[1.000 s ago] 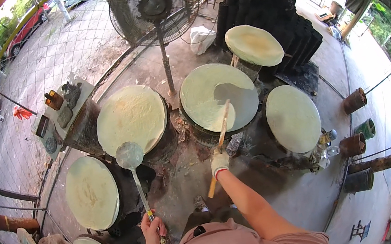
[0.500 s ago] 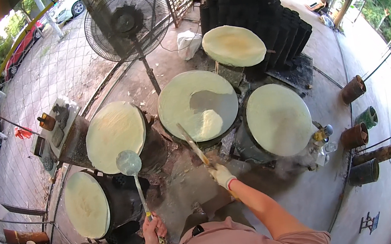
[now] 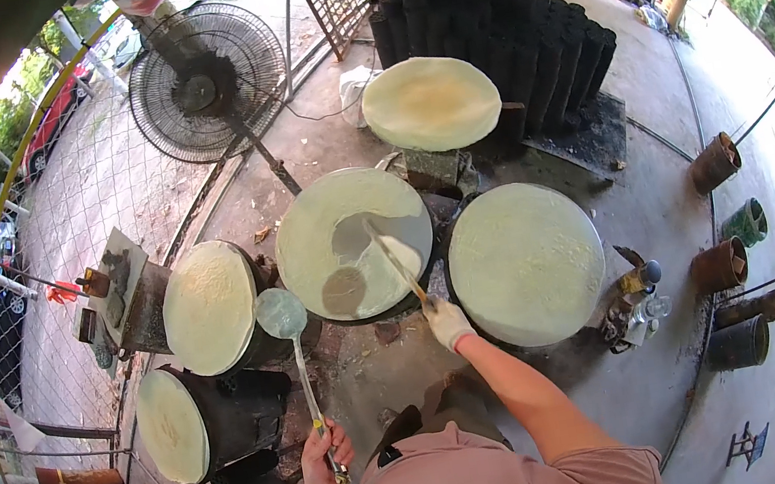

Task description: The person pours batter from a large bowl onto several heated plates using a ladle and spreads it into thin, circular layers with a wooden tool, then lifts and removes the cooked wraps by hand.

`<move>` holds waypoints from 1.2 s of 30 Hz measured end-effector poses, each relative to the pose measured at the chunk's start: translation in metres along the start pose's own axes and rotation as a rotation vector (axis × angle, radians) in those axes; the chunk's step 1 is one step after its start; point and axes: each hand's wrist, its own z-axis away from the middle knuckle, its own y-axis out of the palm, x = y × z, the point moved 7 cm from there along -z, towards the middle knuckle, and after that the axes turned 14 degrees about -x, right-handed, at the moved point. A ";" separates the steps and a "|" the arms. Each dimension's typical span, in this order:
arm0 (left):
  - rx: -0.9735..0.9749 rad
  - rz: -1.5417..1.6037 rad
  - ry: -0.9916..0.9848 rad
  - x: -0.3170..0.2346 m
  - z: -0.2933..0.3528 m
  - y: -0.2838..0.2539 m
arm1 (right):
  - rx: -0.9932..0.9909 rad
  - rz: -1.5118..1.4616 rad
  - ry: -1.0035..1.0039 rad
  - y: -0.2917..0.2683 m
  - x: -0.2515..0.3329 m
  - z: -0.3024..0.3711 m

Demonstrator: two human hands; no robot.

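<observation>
My left hand (image 3: pixel 327 454) is closed around the handle of a long metal ladle (image 3: pixel 281 314), its round bowl held up between the left and middle griddles. In a white glove, my right hand (image 3: pixel 446 322) grips a long, light-coloured wooden spreader (image 3: pixel 399 262). Its far end reaches over the middle round griddle (image 3: pixel 345 290). A pale sheet of batter (image 3: pixel 315 228) coats that griddle, with grey bare patches showing in it. A whiter heap of batter (image 3: pixel 401 252) lies beside the spreader.
Pale flat sheets cover the right griddle (image 3: pixel 526 261), the left griddle (image 3: pixel 209 309) and others lower left. A round pale stack (image 3: pixel 432 103) stands behind. Further back are a fan (image 3: pixel 204 89) and piled black coal cylinders (image 3: pixel 486 27). Bottles (image 3: pixel 644 294) stand right.
The spreader has swept further over the middle griddle, and the whiter batter heap has shifted with it. A second grey patch now shows at the griddle's near left. The view has shifted slightly.
</observation>
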 end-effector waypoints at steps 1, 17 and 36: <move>-0.008 0.001 0.000 0.000 -0.002 0.003 | 0.016 -0.022 0.077 -0.002 0.008 -0.006; 0.034 -0.012 -0.050 -0.045 -0.021 -0.020 | -0.171 0.273 0.423 0.000 0.023 -0.103; 0.033 -0.106 -0.161 -0.059 -0.042 -0.027 | -0.351 -0.333 0.358 0.058 -0.016 -0.017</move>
